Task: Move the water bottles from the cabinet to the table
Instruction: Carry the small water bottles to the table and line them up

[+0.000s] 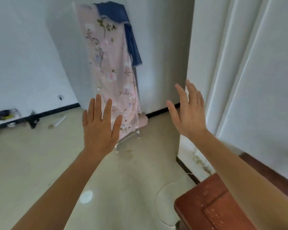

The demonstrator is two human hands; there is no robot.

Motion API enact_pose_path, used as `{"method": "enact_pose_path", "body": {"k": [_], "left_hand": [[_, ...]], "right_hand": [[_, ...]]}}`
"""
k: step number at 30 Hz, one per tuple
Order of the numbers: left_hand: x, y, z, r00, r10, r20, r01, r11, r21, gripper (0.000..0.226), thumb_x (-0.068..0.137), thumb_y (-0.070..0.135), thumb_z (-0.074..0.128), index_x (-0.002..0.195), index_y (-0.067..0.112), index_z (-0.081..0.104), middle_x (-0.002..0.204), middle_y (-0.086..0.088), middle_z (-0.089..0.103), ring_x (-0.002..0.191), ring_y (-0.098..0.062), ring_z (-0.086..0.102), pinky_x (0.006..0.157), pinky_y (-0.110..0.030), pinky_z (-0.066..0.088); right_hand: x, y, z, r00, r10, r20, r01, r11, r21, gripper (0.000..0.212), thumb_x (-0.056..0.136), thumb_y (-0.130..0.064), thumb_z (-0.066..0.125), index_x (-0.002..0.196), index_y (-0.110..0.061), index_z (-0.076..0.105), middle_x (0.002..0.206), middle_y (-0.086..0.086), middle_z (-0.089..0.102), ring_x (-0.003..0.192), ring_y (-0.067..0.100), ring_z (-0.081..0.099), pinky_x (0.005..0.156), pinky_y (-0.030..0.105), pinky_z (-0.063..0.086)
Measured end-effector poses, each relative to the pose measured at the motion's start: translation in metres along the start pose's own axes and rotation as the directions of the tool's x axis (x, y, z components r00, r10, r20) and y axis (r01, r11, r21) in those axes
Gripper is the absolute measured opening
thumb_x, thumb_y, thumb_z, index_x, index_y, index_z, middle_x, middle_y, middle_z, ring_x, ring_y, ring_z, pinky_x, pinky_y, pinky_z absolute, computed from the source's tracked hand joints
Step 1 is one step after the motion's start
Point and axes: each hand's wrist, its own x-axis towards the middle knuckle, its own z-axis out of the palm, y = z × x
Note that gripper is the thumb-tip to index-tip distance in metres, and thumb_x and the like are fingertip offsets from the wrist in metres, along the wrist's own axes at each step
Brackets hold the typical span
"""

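Observation:
No water bottle and no cabinet appear in this view. My left hand [100,125] is stretched out in front of me over the floor, back up, fingers straight and spread, holding nothing. My right hand [188,112] is raised to its right at about the same height, fingers straight, palm turned toward the left, also empty. A reddish-brown wooden surface [211,205], perhaps a table corner, sits at the lower right under my right forearm.
A rack draped with pink floral cloth [111,72] and a blue cloth [130,37] stands against the white wall ahead. White curtains [249,72] hang on the right. Clutter and a dark bowl [3,115] lie on the floor at far left.

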Motion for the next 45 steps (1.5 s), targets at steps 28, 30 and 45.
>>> {"method": "enact_pose_path", "body": {"k": [28, 30, 45], "left_hand": [[-0.213, -0.671, -0.337, 0.488, -0.676, -0.552, 0.848, 0.217, 0.483, 0.070, 0.101, 0.063, 0.020, 0.158, 0.022, 0.021, 0.168, -0.010, 0.005, 0.155, -0.028, -0.002, 0.122, -0.060, 0.012], [-0.200, -0.710, -0.346, 0.476, -0.679, -0.558, 0.849, 0.189, 0.494, 0.070, 0.101, 0.061, 0.021, 0.158, 0.022, 0.021, 0.168, -0.011, 0.005, 0.155, -0.028, -0.002, 0.122, -0.059, 0.011], [-0.319, -0.952, -0.466, 0.294, -0.707, -0.644, 0.818, -0.163, 0.552, 0.071, 0.098, 0.070, 0.007, 0.160, 0.036, 0.009, 0.168, -0.009, -0.008, 0.154, -0.028, -0.015, 0.121, -0.062, 0.001]], "right_hand": [[0.029, -0.885, 0.447, 0.663, -0.743, -0.090, 0.466, 0.315, 0.827, 0.064, 0.104, -0.051, 0.045, 0.153, -0.011, 0.037, 0.162, 0.024, 0.026, 0.149, 0.039, 0.028, 0.117, 0.060, 0.029], [0.049, -0.929, 0.473, 0.635, -0.766, -0.105, 0.472, 0.276, 0.838, 0.064, 0.104, -0.051, 0.044, 0.153, -0.011, 0.038, 0.162, 0.024, 0.025, 0.149, 0.039, 0.027, 0.117, 0.061, 0.029], [-0.043, -1.297, 0.550, 0.370, -0.901, -0.226, 0.452, -0.038, 0.891, 0.068, 0.104, -0.065, 0.024, 0.161, -0.027, 0.026, 0.169, 0.020, 0.004, 0.157, 0.036, 0.005, 0.124, 0.060, 0.011]]}}
